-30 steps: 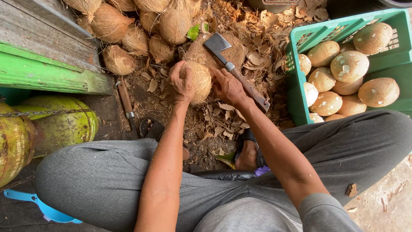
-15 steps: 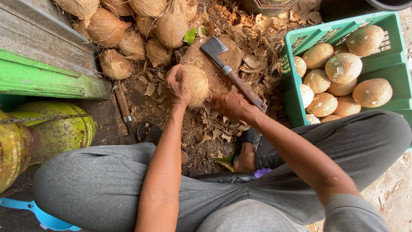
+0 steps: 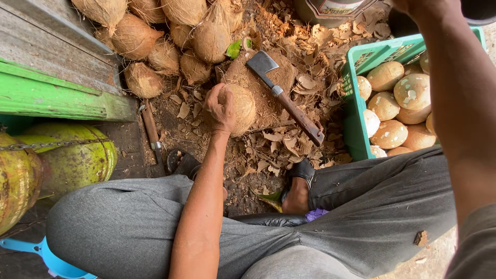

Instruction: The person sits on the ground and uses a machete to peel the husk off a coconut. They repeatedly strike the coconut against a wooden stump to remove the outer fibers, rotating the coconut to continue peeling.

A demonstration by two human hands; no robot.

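Head view, looking down at a seated person in grey trousers. Left hand [image 3: 221, 107] is closed over a husked coconut [image 3: 238, 107], gripping it from its left side on a brown chopping block [image 3: 268, 88] – fingers wrap the top, the nut rests on the block's near edge. Right arm is raised up the right side of the frame; the right hand is at the top edge, mostly cut off, so cannot tell if it is clenched or loose. It is well apart from the cleaver.

Cleaver [image 3: 283, 98] lies flat on the block just right of the coconut, blade toward the top, wooden handle pointing down-right – no hand on it. Husk scraps [image 3: 281, 147] litter the ground around the block.

Pile of unhusked brown coconuts [image 3: 155, 36] sits beyond the block, upper left. Green crate [image 3: 356, 111] on the right holds peeled pale coconuts [image 3: 395, 106]. Green coconuts [image 3: 62, 160] at far left, beside a green-edged board [image 3: 57, 95]. A second tool with a wooden handle [image 3: 151, 132] lies on the ground left of the block. Blue plastic scoop [image 3: 44, 256] at bottom left. Dark sandal on each foot [image 3: 302, 170] near the block.
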